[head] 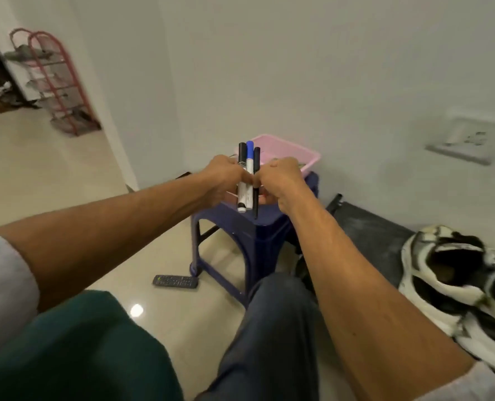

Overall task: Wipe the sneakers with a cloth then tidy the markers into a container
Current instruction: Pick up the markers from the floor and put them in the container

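Note:
Three markers [249, 180] stand upright in a bunch above the blue plastic stool [240, 227]: one black-capped, one blue-capped, one thin black. My left hand [223, 178] and my right hand [281, 178] both close around them from either side. Just behind the hands a pink plastic container [295, 151] sits on the stool's far side, its inside mostly hidden. A pair of black-and-white sneakers [457, 282] lies on the floor at the right. No cloth can be made out.
A black remote control [175, 281] lies on the tiled floor by the stool's leg. A dark mat [370, 227] lies under the sneakers by the white wall. A pink shoe rack [58, 82] stands far left. My knees fill the bottom of the view.

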Demonstrator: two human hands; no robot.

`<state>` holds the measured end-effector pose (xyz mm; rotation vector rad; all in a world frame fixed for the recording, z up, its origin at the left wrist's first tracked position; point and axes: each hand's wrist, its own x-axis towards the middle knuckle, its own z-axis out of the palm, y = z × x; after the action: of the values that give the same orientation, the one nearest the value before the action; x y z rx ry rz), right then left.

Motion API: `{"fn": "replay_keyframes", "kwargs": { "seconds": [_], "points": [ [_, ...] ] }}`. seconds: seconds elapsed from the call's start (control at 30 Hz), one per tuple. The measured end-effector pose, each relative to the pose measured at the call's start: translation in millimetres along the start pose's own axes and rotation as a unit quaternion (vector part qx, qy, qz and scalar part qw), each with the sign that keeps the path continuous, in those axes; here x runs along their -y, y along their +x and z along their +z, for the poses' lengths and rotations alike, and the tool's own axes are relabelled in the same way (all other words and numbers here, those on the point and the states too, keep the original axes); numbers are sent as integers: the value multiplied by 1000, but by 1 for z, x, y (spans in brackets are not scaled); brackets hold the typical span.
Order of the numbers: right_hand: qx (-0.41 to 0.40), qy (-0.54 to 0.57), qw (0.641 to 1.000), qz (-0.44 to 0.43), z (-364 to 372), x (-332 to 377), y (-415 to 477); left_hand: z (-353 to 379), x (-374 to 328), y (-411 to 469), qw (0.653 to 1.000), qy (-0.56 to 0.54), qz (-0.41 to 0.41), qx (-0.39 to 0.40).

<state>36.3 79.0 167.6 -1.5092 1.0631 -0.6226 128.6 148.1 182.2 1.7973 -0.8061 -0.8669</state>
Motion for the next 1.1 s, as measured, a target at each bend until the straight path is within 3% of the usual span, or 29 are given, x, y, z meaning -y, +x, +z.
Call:
{"fn": "replay_keyframes", "kwargs": {
  "seconds": [0.17,0.47,0.7,0.87,1.1],
  "points": [
    [-103,-23,994,14,-123,-8,-34,110,-45,-31,995,-33,38,85],
    [-253,-43,964,72,-326,-54,-126,315,-94,-94,963,-66,27,260],
    [-309,-21,941,138,-442,-114,-213,454,-92,-156,926,-33,6,377],
    [-336,7,926,173,-496,-171,-251,534,-70,-185,909,-15,-9,417],
    [-313,34,914,256,-544,-261,-257,620,-11,-191,890,40,-45,453]
  ]
}}
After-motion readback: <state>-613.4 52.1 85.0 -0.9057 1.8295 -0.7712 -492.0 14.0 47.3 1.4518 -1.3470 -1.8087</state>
